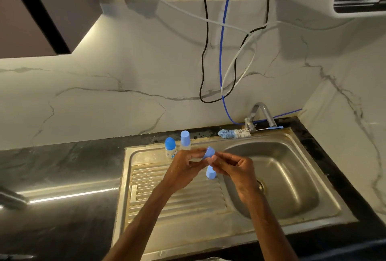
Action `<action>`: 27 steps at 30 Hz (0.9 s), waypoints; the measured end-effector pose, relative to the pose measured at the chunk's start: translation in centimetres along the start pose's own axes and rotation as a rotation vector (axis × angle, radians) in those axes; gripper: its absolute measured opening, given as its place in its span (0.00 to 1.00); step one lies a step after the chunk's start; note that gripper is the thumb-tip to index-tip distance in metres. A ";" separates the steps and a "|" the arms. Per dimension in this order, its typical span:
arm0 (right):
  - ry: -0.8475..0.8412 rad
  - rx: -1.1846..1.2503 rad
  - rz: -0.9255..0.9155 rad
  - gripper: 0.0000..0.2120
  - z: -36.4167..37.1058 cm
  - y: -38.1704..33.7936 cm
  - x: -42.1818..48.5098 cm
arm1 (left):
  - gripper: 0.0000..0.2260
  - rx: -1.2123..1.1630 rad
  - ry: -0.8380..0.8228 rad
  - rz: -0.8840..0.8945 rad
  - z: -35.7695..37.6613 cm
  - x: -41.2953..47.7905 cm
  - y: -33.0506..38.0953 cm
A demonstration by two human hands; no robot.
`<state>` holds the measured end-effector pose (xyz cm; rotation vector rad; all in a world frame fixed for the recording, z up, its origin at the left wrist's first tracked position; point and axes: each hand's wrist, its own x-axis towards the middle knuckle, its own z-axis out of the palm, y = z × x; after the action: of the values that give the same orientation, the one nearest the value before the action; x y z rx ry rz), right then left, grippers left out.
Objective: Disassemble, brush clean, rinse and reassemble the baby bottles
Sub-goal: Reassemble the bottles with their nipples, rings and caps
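Note:
My left hand (186, 163) pinches a small blue bottle collar (209, 152) above the steel drainboard (175, 196). My right hand (234, 165) meets it from the right, fingertips curled at the collar's lower edge. Below the hands a blue cap (211, 173) stands on the drainboard. Behind them, at the sink's back rim, stand a small baby bottle with a round blue cap (170, 147) and a second bottle under a tall pale-blue cap (185, 140). A blue-and-white bottle brush (234, 133) lies along the rim by the tap.
The sink basin (279, 177) with its drain lies to the right. A steel tap (261, 116) rises at the back. Black, blue and white cables (222, 51) hang down the marble wall. Dark countertop (58, 177) stretches to the left.

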<state>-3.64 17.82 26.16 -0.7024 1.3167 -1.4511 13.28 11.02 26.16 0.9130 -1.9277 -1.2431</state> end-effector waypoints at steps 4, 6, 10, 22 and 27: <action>0.006 0.021 0.033 0.10 0.0 0.0 -0.1 | 0.17 -0.144 0.086 -0.128 -0.2 0.1 -0.5; 0.010 -0.027 -0.001 0.10 0.0 0.2 0.0 | 0.25 -0.206 0.035 -0.187 -0.2 0.0 -0.7; 0.074 -0.128 -0.090 0.12 0.5 0.5 0.1 | 0.15 -0.110 -0.008 -0.086 0.8 0.1 -0.5; 0.050 -0.252 -0.129 0.06 -0.9 0.2 0.9 | 0.19 -0.298 -0.064 -0.156 0.7 0.2 -1.3; -0.118 -0.154 0.049 0.10 -2.4 -0.9 1.6 | 0.16 -0.378 -0.168 -0.156 -0.2 0.1 -1.2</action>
<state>-6.53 17.09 26.11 -0.8384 1.3541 -1.2597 13.63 10.53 25.15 0.7907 -1.6819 -1.7524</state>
